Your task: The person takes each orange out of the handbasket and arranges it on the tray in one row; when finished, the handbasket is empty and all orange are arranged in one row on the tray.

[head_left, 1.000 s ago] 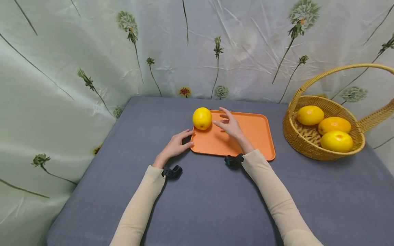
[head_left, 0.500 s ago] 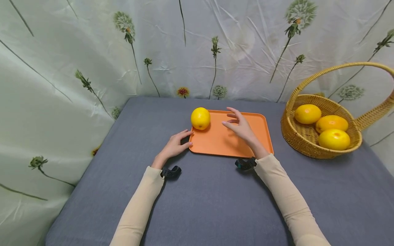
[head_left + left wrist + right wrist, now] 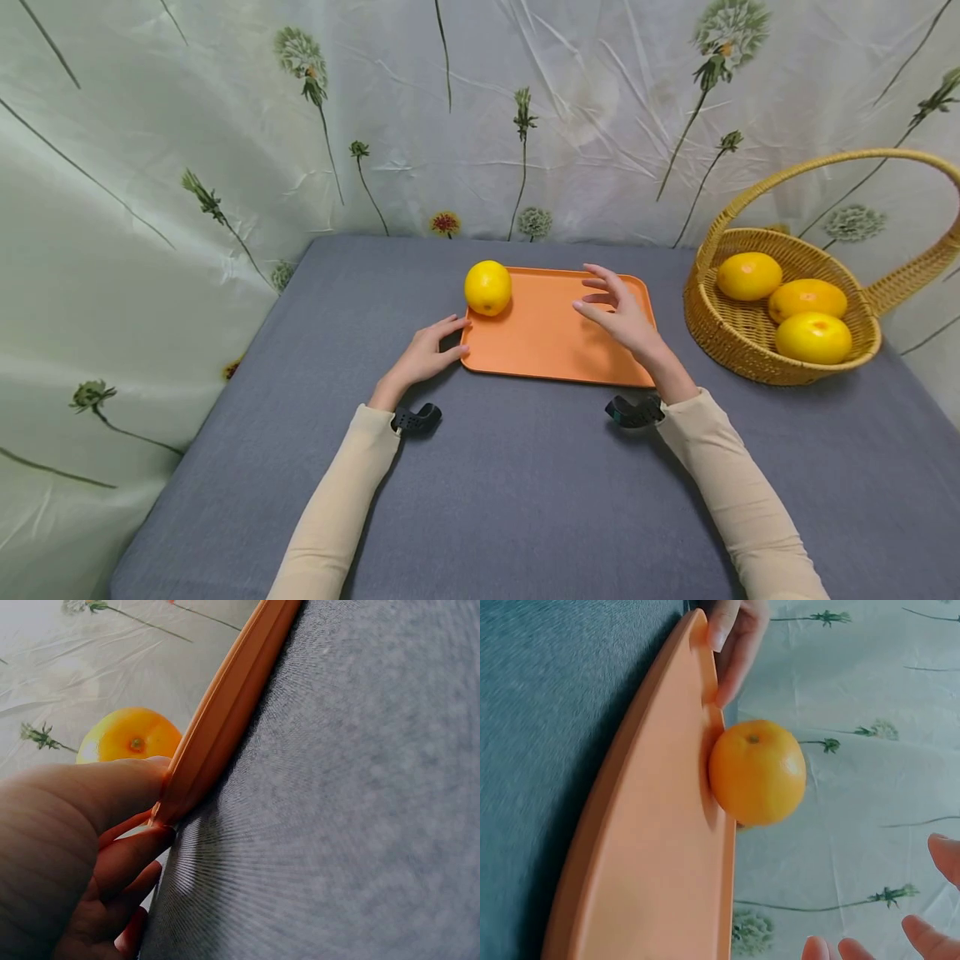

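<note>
Orange tray (image 3: 536, 346) on a grey tabletop (image 3: 517, 500), head view: 1 round yellow-orange fruit (image 3: 487, 288) sits in its back-left corner; 3 more fruits (image 3: 813, 338) lie in the wicker basket (image 3: 735, 354) to the right. Left hand (image 3: 422, 358) rests fingertips on the tray's left edge, fingers loosely extended; right hand (image 3: 628, 321) hovers over the tray's right part, fingers spread, gripping nothing. Judgement: the right hand does best travelling high enough that its black wrist mount (image 3: 633, 412) clears the front rim. Left wrist view: 2 fingertips touch the tray's edge, with no squeeze visible; fruit shows beyond. Light contact seems enough to steady the tray; a shove could set the fruit rolling. Right wrist view: fruit sits near the left hand's edge, rim contact unclear; 4 right fingertips show, well apart from it. For any grasp, I'd favour spread fingers round the widest part, gentle pressure, slow release.
</note>
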Available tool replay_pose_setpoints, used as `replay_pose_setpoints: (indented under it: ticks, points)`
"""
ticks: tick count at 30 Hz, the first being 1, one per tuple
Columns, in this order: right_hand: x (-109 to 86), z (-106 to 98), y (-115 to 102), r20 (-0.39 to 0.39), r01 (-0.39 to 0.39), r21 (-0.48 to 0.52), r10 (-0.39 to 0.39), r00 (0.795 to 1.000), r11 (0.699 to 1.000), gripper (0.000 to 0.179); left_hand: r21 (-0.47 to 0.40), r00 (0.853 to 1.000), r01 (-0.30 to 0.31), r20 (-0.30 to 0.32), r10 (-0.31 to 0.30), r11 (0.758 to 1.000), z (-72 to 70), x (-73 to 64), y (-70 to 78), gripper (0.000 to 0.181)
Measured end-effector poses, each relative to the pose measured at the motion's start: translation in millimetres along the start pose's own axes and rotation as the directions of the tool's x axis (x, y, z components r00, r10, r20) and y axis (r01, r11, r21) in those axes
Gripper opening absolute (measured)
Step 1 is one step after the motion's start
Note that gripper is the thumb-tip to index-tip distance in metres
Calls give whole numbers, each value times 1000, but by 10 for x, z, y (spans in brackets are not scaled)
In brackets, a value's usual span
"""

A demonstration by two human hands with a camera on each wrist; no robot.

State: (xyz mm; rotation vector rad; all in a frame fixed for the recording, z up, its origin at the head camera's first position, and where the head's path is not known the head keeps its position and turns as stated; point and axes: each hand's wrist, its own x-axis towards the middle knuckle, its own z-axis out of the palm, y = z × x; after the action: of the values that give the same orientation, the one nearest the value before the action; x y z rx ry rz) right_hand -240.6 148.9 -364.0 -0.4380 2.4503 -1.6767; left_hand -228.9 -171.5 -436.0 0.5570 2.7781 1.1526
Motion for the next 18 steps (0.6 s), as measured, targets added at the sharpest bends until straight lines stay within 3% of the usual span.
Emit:
replay_pose_setpoints:
  ticks: [10, 18]
  points:
    - [-191, -242, 37, -77, 37, -70, -42, 996, 997, 60, -5, 1000, -3, 5, 3, 1000, 22, -7, -16, 52]
    - [-291, -375, 65, -82, 62, -27, -64, 995, 998, 57, -12, 1000, 17, 2, -17, 1000, 14, 0, 0, 52]
